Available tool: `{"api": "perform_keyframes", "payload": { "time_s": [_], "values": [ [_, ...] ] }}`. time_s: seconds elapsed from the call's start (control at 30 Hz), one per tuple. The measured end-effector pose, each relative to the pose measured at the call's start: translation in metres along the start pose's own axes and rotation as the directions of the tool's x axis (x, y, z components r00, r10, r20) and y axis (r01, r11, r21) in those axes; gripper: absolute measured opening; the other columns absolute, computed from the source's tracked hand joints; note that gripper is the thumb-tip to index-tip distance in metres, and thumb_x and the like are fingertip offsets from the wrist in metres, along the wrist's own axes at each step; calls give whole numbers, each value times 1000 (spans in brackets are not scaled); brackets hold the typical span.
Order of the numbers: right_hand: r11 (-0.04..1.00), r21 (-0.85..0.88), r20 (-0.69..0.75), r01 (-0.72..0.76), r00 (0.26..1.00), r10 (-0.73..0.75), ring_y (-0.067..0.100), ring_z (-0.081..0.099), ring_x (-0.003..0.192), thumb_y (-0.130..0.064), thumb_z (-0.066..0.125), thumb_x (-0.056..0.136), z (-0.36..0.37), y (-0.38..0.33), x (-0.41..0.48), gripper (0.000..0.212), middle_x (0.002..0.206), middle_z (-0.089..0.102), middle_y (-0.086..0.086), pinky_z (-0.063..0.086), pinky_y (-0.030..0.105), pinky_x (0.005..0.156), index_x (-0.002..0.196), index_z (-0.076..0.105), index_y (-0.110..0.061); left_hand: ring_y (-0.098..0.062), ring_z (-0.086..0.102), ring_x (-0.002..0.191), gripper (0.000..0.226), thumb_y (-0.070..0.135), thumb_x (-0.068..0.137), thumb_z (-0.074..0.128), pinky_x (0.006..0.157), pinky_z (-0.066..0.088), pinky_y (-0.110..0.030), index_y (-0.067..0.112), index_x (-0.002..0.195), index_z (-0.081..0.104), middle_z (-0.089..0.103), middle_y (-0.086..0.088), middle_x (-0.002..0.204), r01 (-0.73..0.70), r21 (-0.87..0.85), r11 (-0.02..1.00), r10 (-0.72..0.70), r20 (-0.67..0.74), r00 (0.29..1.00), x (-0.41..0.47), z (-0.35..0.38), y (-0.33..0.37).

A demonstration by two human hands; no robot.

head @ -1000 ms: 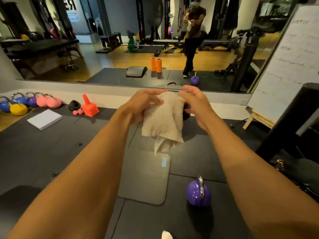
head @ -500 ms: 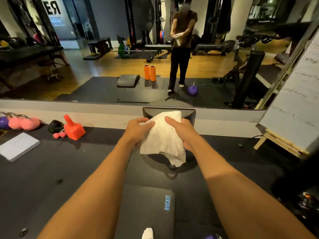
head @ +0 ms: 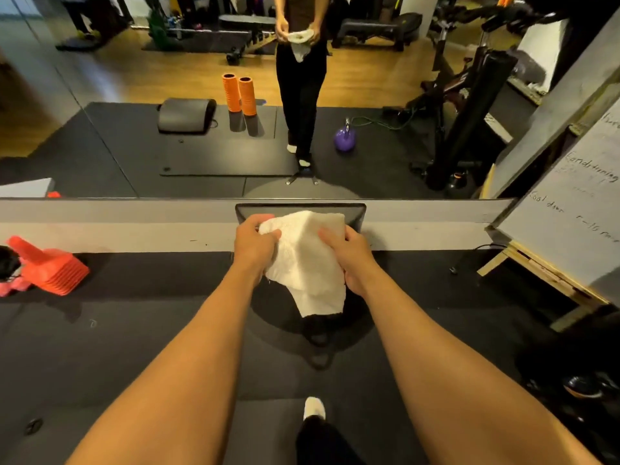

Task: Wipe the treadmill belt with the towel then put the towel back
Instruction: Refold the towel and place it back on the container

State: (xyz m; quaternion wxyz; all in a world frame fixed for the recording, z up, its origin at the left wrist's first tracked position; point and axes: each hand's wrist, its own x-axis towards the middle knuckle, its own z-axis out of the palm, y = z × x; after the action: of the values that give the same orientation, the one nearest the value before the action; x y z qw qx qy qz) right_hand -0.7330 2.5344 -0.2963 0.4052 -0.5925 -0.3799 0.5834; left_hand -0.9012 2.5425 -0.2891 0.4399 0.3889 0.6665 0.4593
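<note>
Both hands, left hand (head: 256,241) and right hand (head: 352,253), are bunching the white towel (head: 307,260) mid-frame. No treadmill belt visible, so can't tell if wiping's done; towel's definitely not put back.

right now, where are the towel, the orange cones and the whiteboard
towel (head: 307,263), head view, middle of the bunched white cloth
orange cones (head: 59,271), head view, the stacked bases
whiteboard (head: 577,223), head view, its written face

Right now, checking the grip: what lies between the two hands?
The white towel, bunched between the left hand and right hand, in the head view.
</note>
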Motion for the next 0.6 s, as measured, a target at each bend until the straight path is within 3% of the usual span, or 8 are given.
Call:
{"api": "perform_keyframes", "payload": {
  "time_s": [0.17,0.3,0.4,0.5,0.6],
  "values": [
    [989,66,-6,-133,991,134,21,64,98,-22,63,92,7,-3,136,24,113,68,3,56,40,81,116,64,-22,-23,60,97,28,10,88,65,84,55,-40,14,116,60,61,-2,108,35,45,998,-33,-28,999,122,40,-17],
    [981,-2,-22,-195,981,195,21,59,103,-10,63,85,10,-5,241,32,114,65,2,51,39,84,114,65,-24,-23,61,98,41,9,82,72,88,54,-38,13,122,61,60,-5,114,168,20,986,-168,0,986,223,66,-28],
    [984,-41,-55,-176,983,173,21,58,107,-2,62,82,11,-7,312,31,112,65,1,51,37,89,103,65,-25,-21,62,93,31,10,81,73,85,54,-34,10,112,69,67,-3,102,200,85,976,-205,47,978,291,83,-31],
    [983,-94,-43,-160,987,157,18,57,99,0,61,83,18,0,378,31,103,64,0,48,29,76,98,64,-27,-21,61,91,22,10,83,70,84,55,-40,10,105,72,67,-2,95,220,135,966,-230,58,972,359,102,-45],
    [983,-90,-65,-160,986,154,17,58,90,4,58,83,25,24,452,33,94,65,0,47,25,70,98,66,-25,-18,60,89,20,4,84,67,83,54,-35,10,103,71,67,-3,95,152,184,971,-168,77,983,427,125,-81]
  ]
}}
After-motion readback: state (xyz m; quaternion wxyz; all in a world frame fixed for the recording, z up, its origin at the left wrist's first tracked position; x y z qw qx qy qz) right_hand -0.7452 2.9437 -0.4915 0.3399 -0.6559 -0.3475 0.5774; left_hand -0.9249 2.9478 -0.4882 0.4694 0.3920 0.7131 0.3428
